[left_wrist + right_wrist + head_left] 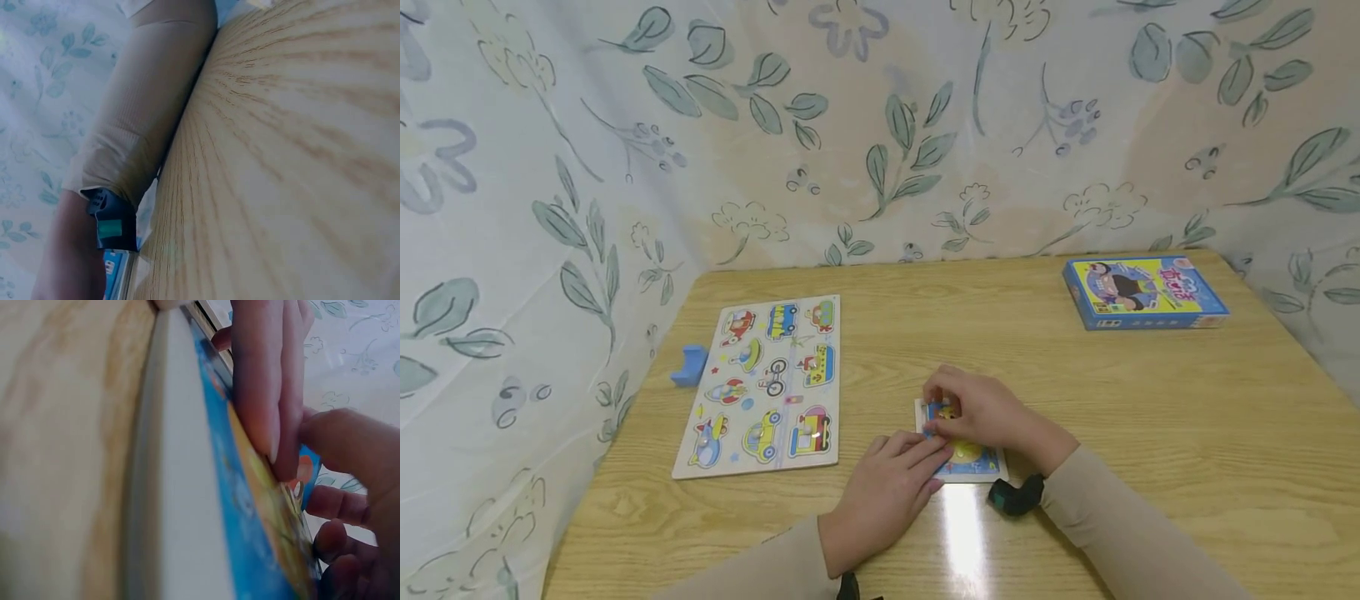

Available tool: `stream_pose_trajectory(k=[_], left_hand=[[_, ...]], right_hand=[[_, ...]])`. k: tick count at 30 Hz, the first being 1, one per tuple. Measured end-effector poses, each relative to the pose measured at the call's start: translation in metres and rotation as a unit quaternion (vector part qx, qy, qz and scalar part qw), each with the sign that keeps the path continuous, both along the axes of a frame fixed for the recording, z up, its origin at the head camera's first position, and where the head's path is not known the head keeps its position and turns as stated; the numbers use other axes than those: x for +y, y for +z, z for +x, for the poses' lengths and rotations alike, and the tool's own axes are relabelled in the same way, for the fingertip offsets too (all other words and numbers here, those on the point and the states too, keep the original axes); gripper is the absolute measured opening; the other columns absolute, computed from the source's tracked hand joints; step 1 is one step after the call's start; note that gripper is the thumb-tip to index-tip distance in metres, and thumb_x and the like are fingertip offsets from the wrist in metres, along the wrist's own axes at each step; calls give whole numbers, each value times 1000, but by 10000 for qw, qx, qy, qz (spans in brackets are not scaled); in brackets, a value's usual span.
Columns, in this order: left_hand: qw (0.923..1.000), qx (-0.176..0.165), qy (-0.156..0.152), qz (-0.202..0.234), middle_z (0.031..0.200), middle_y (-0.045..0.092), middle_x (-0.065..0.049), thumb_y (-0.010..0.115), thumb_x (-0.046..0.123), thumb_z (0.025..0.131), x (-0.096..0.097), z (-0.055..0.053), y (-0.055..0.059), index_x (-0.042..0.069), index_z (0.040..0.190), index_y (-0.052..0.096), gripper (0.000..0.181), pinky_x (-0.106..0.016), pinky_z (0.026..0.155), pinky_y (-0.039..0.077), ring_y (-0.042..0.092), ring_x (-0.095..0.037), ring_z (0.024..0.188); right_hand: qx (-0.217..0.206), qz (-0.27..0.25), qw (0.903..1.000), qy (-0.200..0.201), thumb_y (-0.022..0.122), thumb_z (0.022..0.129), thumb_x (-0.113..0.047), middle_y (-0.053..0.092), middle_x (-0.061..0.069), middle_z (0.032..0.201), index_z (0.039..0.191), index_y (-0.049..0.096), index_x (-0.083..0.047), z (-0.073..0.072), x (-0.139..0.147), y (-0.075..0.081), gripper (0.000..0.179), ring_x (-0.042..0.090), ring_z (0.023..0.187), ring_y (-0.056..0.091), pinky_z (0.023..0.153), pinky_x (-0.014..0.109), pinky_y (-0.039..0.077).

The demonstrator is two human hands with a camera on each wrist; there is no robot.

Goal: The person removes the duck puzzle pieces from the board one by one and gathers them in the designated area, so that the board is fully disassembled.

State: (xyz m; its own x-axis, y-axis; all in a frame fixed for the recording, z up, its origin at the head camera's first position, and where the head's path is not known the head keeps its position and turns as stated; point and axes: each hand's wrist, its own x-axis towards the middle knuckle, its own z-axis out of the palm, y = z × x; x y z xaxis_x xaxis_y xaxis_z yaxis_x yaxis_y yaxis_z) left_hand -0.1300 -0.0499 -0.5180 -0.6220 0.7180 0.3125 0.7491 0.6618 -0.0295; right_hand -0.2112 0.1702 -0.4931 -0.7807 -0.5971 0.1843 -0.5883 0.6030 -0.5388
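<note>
A small jigsaw puzzle board point(974, 477) with a pale rim and a blue and yellow picture lies on the table before me. My left hand point(891, 492) rests with extended fingers on its left side; in the right wrist view these fingers point(259, 381) press flat on the picture. From the far side, my right hand point(977, 408) pinches a blue and orange puzzle piece point(306, 470) between thumb and fingers. That piece stands tilted up from the board's surface, partly covered by the fingers. The left wrist view shows the right forearm point(150, 94) and its wrist device, not the left hand.
A larger wooden vehicle puzzle board point(756, 387) lies at the left, its pictured pieces in place. Beside its left edge is a small blue block-like object point(690, 367). A blue and yellow box point(1146, 292) lies at the back right. Patterned cloth point(880, 125) hangs behind the table.
</note>
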Motion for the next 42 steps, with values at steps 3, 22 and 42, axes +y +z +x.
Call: stream_pose_trajectory(k=[3,22,42], left_hand=[[10000,-16,0,-4,148,60,11,60,39,107,0,0,1,24,147,63,42,-31,98,44,51,-11,128],[9995,-294,27,-115,158,49,11,56,40,109,2,-1,-1,24,150,60,44,-32,96,43,49,-11,129],[9996,-249,95,-131,154,54,11,56,41,109,1,0,2,25,149,61,44,-34,98,43,50,-12,130]], right_hand=[[-307,-148,9993,-166,84,92,-29,60,-8,92,113,63,-22,0,0,3,31,6,70,53,60,28,48],[-1798,-105,9831,-331,70,103,-24,65,-2,97,117,62,-12,-1,7,21,20,15,84,60,69,31,51],[-1155,355,9927,-51,78,97,-24,60,-3,103,121,65,-8,5,2,25,32,10,84,57,74,29,52]])
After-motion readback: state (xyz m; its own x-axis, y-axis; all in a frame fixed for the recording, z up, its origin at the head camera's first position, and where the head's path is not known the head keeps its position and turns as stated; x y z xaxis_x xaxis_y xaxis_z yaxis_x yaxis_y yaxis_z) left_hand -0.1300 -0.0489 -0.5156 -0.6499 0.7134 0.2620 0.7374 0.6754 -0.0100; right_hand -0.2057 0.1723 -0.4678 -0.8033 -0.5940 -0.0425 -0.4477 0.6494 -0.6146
